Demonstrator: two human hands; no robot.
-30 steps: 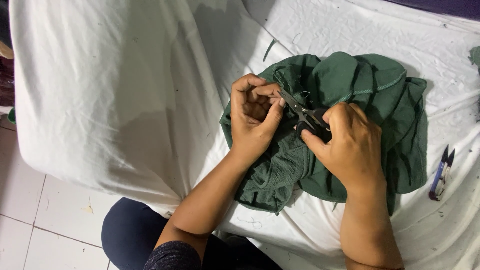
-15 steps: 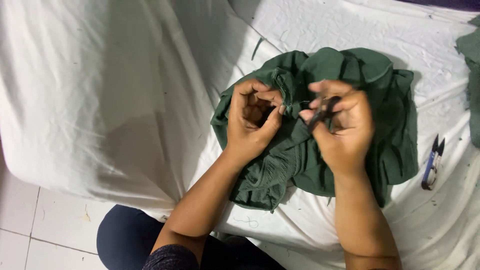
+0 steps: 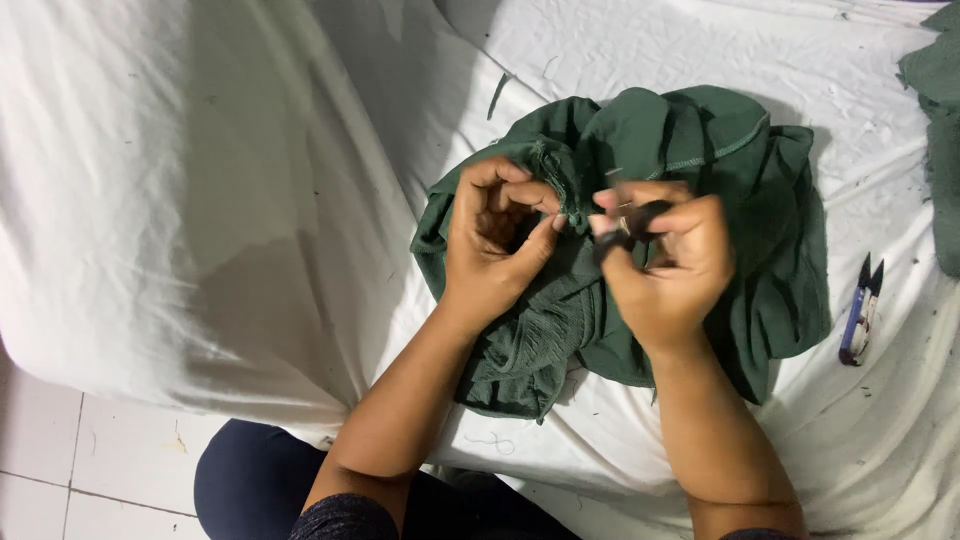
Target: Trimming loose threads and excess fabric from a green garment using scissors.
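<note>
A bunched dark green garment (image 3: 730, 170) lies on a white sheet (image 3: 200, 150). My left hand (image 3: 495, 250) pinches a gathered fold of the green cloth between thumb and fingers. Just right of it, my right hand (image 3: 665, 265) grips a small black cutting tool (image 3: 630, 222), its tip held close to the pinched fold. The two hands nearly touch over the middle of the garment.
A small thread snipper (image 3: 860, 310) with a blue and white handle lies on the sheet at the right. Another piece of green cloth (image 3: 940, 120) shows at the right edge. White floor tiles (image 3: 60, 460) and my dark-clad knee (image 3: 250, 480) are at the bottom left.
My right hand has drawn in toward the left hand and turned the black tool upward. The view has shifted a little, so the garment sits lower and more to the right.
</note>
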